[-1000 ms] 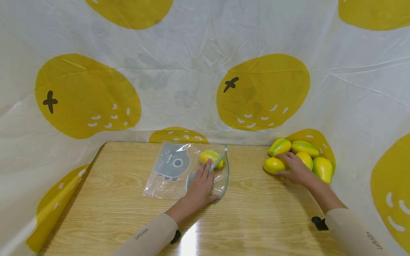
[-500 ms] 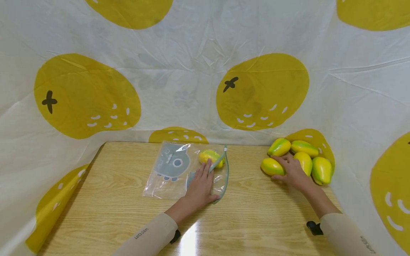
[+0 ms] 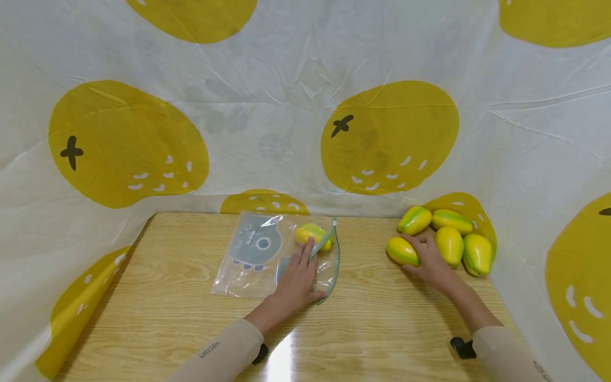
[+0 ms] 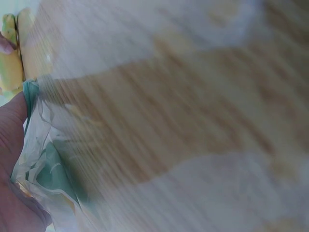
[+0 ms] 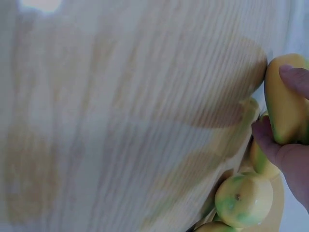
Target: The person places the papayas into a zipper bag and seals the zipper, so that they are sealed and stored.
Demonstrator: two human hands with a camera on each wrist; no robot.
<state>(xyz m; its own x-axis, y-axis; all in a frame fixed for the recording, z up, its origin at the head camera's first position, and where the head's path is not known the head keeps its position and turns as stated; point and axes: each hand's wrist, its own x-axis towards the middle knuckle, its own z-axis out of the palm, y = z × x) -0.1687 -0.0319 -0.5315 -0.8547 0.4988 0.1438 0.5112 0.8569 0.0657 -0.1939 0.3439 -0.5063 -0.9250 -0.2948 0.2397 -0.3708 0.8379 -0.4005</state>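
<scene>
My left hand (image 3: 295,280) lies with fingers extended on a clear zip bag (image 3: 226,278) with a grey-blue cartoon print. Its fingertips reach beside a yellow-green papaya (image 3: 306,233) inside the bag. In the left wrist view, the thumb is at the bag's green zip edge (image 4: 31,92). To the right, my right hand (image 3: 434,265) grips another papaya (image 3: 400,251) between thumb and fingers, at the left of the fruit group. The right wrist view shows that held papaya (image 5: 282,106) from the side, thumb and a fingertip on it.
Several more papayas sit close together at the back right, including a round-ended papaya (image 3: 478,254) near the curtain. A white curtain (image 3: 267,116) with yellow fruit print surrounds the wooden table (image 3: 363,329) at the back and sides.
My right hand has drawn its papaya slightly left, away from the other fruit, whose front ones now show more. The left hand and bag stay in place.
</scene>
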